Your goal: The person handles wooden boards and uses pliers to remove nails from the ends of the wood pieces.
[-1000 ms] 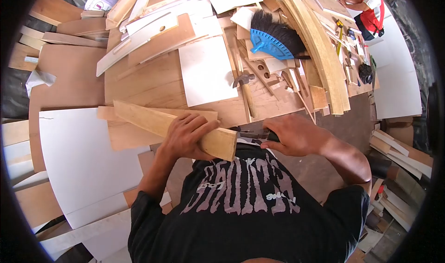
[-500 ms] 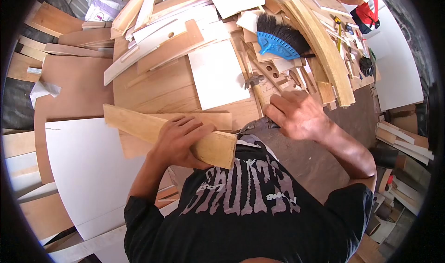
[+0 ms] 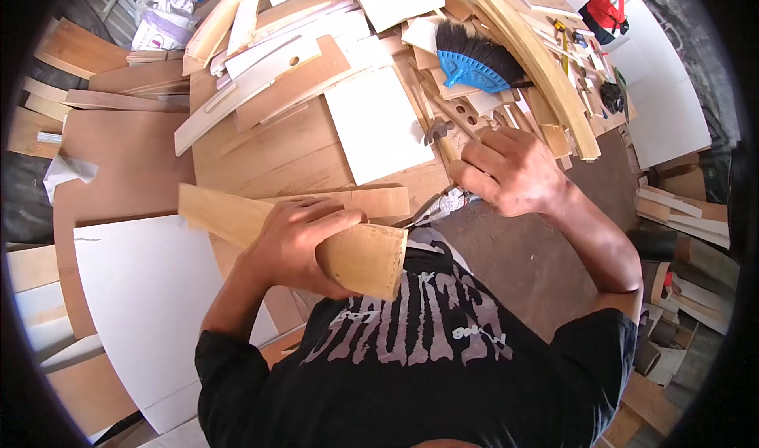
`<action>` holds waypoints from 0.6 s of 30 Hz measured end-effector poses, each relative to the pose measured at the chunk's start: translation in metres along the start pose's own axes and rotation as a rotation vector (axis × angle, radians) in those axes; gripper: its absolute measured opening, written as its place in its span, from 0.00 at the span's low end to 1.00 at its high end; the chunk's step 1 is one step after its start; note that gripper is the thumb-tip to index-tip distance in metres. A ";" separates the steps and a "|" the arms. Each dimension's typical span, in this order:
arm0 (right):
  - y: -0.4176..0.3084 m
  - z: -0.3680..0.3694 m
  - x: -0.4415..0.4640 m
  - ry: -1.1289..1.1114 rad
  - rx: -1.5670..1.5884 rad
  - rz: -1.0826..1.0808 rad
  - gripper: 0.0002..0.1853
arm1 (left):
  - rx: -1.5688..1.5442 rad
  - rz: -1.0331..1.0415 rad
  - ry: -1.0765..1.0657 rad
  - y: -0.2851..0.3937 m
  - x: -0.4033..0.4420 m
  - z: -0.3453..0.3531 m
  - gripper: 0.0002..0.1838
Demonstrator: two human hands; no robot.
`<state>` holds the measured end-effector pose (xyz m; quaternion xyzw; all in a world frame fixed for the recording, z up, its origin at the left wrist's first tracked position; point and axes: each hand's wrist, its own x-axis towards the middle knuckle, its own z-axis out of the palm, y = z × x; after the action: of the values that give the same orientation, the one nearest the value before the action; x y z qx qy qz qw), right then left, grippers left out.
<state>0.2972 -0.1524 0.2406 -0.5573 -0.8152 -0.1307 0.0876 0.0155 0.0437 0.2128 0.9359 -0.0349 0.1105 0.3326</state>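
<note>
Jutting past the near edge of the desk (image 3: 269, 154), the plank (image 3: 360, 260) ends over your shirt (image 3: 411, 377); open floor (image 3: 518, 258) gives room between shirt and right forearm (image 3: 597, 239). Your left hand (image 3: 296, 242) spans the plank, back upward, fingers bent across it, thumb lower down. Your right hand (image 3: 514, 171) has its fingers curled round the pliers (image 3: 444, 205), whose tips sit at the plank's end corner, near the hammer (image 3: 439, 132).

A white rectangular panel (image 3: 379, 124) lies near the front edge of the counter (image 3: 273, 152). Further right, a blue, black-bristled plastic brush (image 3: 473, 72) sits beside long yellowish wooden beams (image 3: 547, 70).
</note>
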 end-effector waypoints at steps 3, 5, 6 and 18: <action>0.002 0.006 0.008 0.148 -0.155 -0.081 0.12 | -0.112 0.016 -0.016 -0.006 -0.003 -0.001 0.42; -0.005 0.010 0.011 0.155 -0.150 -0.056 0.12 | -0.158 -0.021 -0.068 -0.009 -0.010 -0.003 0.43; -0.007 0.012 0.014 0.166 -0.135 -0.046 0.12 | -0.201 -0.073 -0.112 -0.012 -0.014 -0.005 0.44; -0.053 0.016 0.071 -0.092 0.566 0.452 0.12 | -1.058 -0.164 -0.324 -0.075 -0.041 -0.042 0.46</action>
<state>0.2217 -0.1029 0.2400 -0.6824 -0.6785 0.1481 0.2283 -0.0216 0.1279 0.1895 0.6461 -0.0631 -0.0935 0.7549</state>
